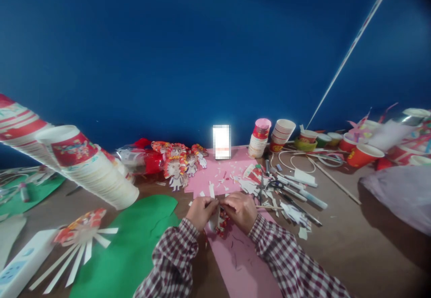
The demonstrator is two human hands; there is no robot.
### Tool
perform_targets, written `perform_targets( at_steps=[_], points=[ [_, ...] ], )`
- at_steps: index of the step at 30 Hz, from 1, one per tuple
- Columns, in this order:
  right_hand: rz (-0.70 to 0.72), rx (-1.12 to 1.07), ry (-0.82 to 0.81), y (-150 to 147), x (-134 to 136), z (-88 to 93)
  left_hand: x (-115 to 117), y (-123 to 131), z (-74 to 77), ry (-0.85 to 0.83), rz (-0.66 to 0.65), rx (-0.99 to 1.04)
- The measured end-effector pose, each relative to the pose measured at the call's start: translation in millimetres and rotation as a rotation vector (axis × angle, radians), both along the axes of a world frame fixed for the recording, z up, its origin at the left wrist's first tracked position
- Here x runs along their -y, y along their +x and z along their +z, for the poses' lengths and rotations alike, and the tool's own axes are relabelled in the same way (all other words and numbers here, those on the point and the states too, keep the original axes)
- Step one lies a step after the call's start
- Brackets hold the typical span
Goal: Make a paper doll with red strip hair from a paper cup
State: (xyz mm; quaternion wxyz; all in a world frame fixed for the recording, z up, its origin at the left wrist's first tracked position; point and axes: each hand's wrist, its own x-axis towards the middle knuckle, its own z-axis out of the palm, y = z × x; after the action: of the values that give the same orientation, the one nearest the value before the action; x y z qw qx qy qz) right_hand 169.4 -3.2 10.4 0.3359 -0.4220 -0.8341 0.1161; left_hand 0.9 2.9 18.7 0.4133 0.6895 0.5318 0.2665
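In the middle of the head view, my left hand (201, 212) and my right hand (241, 209) meet, fingertips pinched close together. Between them is a small white and red-patterned paper piece (222, 227), partly covered by my fingers. Both hands appear closed on it. Below and behind the hands lies pink paper (240, 262), with white scraps scattered on its far part. Just beyond my right hand are a pair of dark-handled scissors (261, 190) and white paper cut-outs (249, 185). A thin wooden stick (269, 207) lies close to my right wrist.
Tall stacks of paper cups (90, 167) lean at the left, near green paper (134, 239) and a white power strip (28, 257). Small paper figures (175, 172) lie by the wall. Markers (313, 198), more cups (365, 155) and a plastic bag (400, 194) are on the right.
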Motion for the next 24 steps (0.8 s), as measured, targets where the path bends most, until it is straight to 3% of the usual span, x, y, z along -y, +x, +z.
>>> perform_targets(
  at_steps=[9,19,24],
  points=[
    [-0.053,0.051,-0.027,-0.6,0.5,4.3,5.1,4.9,10.7,-0.065,0.061,0.074],
    [-0.011,0.044,-0.028,1.4,-1.5,4.7,3.8,4.5,-5.8,-0.092,0.099,0.126],
    [0.010,0.035,-0.004,2.3,-1.7,1.7,2.7,4.1,-3.2,-0.093,0.087,0.112]
  ],
)
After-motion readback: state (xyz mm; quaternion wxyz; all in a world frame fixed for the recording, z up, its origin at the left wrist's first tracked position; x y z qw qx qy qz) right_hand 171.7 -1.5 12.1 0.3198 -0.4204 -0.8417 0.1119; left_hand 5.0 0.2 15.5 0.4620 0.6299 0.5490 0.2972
